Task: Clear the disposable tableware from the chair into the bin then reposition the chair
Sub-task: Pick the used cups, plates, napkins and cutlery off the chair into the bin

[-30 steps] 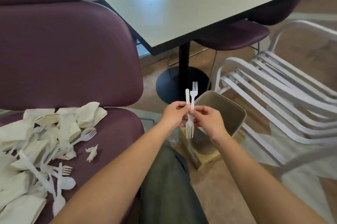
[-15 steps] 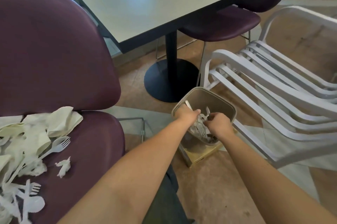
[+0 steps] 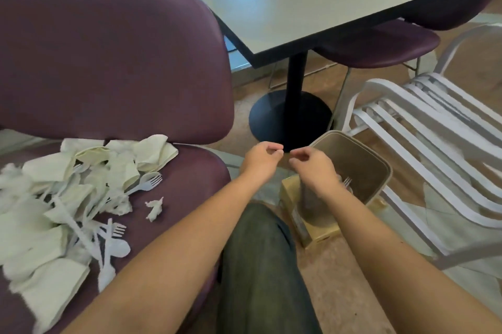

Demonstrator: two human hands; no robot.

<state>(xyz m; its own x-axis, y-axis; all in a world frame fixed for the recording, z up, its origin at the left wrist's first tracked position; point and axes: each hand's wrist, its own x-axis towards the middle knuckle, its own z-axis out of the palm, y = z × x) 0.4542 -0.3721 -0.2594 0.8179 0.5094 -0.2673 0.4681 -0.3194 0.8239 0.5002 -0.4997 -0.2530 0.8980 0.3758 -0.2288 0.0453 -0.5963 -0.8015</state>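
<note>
Above bin (image 3: pixel 380 168): left hand (image 3: pixel 260 161), right hand (image 3: pixel 312 168) loosely curled, empty.

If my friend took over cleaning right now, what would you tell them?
Left hand and right hand: both hold nothing, fingers loosely curled, near the bin.
Done: at least one fork lies in the bin.
Left: a pile of napkins, forks and spoons sits on the purple chair. Bin them, then reposition the chair.
</note>
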